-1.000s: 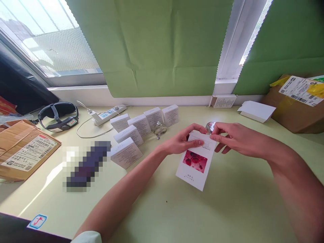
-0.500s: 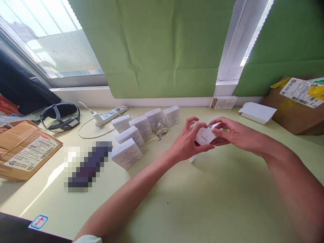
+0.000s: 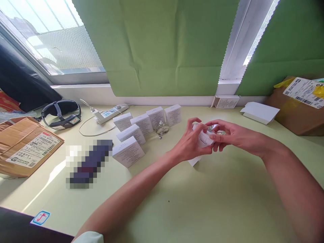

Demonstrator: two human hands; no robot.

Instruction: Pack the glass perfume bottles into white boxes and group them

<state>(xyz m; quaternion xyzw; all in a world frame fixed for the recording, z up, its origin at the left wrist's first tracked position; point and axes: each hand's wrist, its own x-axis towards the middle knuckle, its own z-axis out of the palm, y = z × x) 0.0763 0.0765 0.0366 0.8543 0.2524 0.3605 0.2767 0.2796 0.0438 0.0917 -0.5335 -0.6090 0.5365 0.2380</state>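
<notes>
My left hand [image 3: 190, 143] and my right hand [image 3: 229, 135] meet above the pale green table [image 3: 162, 189]. Both grip a white printed card [image 3: 202, 140] that is bent up between them; its lower corner [image 3: 193, 161] shows under my left palm. My right fingers also pinch a small shiny glass bottle [image 3: 214, 128] against the card. A second small glass bottle [image 3: 162, 128] stands on the table to the left, beside several white boxes [image 3: 141, 131].
A power strip [image 3: 110, 113] and a black headband device [image 3: 62, 114] lie at the back left. Brown parcels sit at the left edge [image 3: 27, 148] and the far right [image 3: 298, 108]. A flat white box [image 3: 259, 113] and a small box [image 3: 225, 101] rest near the window sill.
The card lay flat and open showing a red picture; now it is folded up between both hands around the bottle. My left fingers have curled over its top.
</notes>
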